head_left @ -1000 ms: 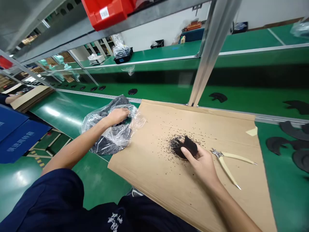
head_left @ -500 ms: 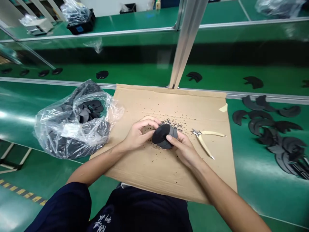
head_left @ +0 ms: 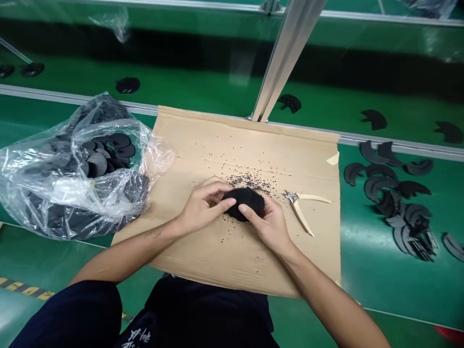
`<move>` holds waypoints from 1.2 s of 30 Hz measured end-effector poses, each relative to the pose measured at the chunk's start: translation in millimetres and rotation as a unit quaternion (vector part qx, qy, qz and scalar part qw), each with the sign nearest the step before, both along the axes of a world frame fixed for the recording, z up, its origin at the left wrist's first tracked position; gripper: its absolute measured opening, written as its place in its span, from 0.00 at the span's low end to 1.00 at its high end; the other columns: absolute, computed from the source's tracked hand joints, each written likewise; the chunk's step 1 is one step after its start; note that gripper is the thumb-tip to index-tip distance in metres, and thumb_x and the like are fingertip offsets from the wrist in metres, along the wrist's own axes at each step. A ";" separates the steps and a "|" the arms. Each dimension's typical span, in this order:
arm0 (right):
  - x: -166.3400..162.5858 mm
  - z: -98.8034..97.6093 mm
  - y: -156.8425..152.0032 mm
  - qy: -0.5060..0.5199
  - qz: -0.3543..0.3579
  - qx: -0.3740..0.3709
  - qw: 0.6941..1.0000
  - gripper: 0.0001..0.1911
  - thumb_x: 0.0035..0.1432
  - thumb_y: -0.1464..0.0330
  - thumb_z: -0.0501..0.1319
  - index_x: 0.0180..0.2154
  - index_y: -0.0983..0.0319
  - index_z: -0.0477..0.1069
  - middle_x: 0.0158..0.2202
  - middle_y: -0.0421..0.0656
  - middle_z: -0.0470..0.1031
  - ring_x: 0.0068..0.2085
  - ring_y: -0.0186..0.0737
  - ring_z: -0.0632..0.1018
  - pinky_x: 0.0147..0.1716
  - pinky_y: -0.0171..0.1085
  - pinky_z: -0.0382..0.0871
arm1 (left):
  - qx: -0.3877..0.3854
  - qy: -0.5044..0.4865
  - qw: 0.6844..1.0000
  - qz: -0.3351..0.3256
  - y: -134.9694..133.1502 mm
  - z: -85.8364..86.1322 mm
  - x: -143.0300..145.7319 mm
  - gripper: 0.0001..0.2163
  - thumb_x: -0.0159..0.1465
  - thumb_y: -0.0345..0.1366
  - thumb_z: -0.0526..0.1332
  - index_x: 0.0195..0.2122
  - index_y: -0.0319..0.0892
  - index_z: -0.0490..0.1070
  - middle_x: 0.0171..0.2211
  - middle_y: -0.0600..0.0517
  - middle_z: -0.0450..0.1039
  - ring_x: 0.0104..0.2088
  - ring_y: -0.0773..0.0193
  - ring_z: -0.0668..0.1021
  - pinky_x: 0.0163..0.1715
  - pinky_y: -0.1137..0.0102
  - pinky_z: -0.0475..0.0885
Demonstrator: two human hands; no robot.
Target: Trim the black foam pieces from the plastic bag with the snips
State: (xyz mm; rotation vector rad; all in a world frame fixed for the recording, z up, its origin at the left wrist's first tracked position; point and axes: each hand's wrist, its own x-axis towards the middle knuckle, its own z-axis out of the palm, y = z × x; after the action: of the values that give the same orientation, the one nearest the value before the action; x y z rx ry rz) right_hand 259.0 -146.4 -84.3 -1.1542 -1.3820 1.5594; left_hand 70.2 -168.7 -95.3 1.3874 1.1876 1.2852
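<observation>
Between both hands, over a cardboard sheet [head_left: 188, 241], is a round black plastic part [head_left: 244, 204]. My left hand [head_left: 205, 203] pinches its left edge, thumb on top and fingers behind. My right hand [head_left: 270, 220] grips its right side, with the thumb lying on its face. Small black scraps [head_left: 253, 180] are scattered on the cardboard behind and around the part. Right of my right hand lies a pair of nippers [head_left: 299, 205] with cream handles spread, touched by neither hand.
A clear plastic bag [head_left: 105, 193] full of black discs stands on the left. Curved black pieces [head_left: 384, 186] are heaped on the green bench [head_left: 377, 280] at the right. A metal post [head_left: 286, 53] rises behind the cardboard, and more black parts lie beyond the rail.
The left thumb has come onto the part's top, and the part has turned flatter. The view has tilted down and shifted, so the bag now appears further left.
</observation>
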 end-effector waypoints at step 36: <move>6.7 -3.5 -9.8 -0.116 0.026 0.405 0.906 0.15 0.60 0.78 0.63 0.47 0.58 0.78 0.39 0.46 0.80 0.38 0.40 0.81 0.34 0.38 0.77 | 0.211 0.144 0.965 -0.059 -2.5 19.2 -10.4 0.15 0.67 0.34 0.66 0.54 0.45 0.76 0.41 0.48 0.79 0.41 0.65 0.80 0.41 0.70 0.78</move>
State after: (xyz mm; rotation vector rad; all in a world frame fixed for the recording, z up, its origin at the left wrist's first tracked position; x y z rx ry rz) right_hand 265.7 -156.2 -87.7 -0.7808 -1.9619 0.7212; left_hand 59.8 -171.2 -76.0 1.9809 1.0317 1.3325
